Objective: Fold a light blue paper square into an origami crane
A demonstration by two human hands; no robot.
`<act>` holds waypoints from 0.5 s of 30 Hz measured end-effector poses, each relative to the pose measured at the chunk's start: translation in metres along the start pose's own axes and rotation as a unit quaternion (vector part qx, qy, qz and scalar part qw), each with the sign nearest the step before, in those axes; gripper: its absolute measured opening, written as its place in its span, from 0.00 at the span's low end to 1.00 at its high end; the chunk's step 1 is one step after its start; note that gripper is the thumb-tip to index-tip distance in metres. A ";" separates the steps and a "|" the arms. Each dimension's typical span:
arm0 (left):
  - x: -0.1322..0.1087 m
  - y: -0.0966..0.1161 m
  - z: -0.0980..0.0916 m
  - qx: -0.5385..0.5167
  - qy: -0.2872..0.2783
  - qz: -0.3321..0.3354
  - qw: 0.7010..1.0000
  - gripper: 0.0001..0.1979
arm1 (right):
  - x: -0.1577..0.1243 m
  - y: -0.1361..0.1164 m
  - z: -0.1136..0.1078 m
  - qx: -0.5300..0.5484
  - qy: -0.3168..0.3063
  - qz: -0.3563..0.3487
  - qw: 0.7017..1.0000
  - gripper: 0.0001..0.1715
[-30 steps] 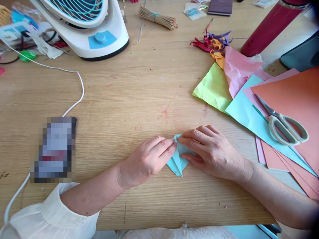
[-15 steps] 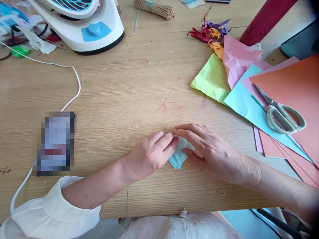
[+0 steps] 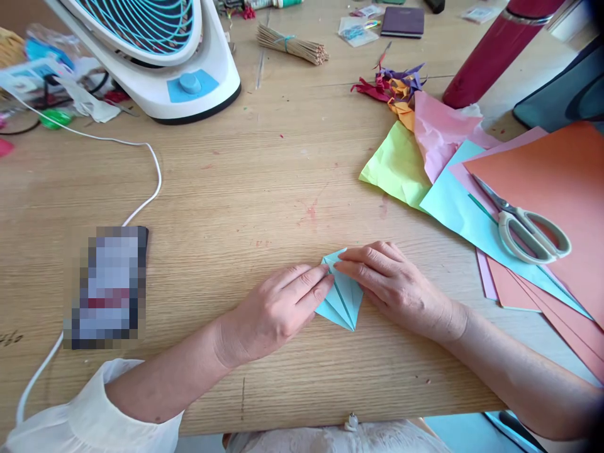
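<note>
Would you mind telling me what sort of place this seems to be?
Probably a craft worktable; whether in a home or workshop, I cannot tell. Signs are the folded blue paper under the fingers of the left hand and right hand, scissors lying on coloured sheets.

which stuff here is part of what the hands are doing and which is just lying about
Part of it:
- folded blue paper, touched by the left hand and right hand
- probably the sheets and the scissors on them

Seemingly just lying about:
- fan
- phone and cable
- red bottle
- notebook
</note>
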State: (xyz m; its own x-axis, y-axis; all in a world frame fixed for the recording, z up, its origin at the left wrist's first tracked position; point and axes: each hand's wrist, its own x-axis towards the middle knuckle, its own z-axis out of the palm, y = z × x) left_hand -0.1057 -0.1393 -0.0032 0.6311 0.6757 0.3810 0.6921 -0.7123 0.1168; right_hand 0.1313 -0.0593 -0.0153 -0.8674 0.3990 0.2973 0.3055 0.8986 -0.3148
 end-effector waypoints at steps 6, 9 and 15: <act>-0.006 -0.002 0.004 0.003 -0.003 0.023 1.000 0.15 | 0.001 0.000 -0.003 0.002 -0.010 -0.045 0.999 0.17; -0.008 -0.003 0.006 0.003 -0.003 0.029 1.000 0.16 | 0.001 0.000 -0.005 -0.005 -0.021 -0.056 0.998 0.17; -0.009 -0.004 0.007 0.004 -0.002 0.033 0.999 0.17 | 0.001 0.000 -0.006 -0.023 -0.021 -0.063 0.998 0.17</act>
State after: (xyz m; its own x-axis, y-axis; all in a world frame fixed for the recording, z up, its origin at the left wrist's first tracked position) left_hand -0.1112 -0.1413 -0.0133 0.6771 0.6280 0.3836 0.6515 -0.7540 0.0845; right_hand 0.1330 -0.0575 -0.0098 -0.9158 0.2751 0.2927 0.2099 0.9490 -0.2351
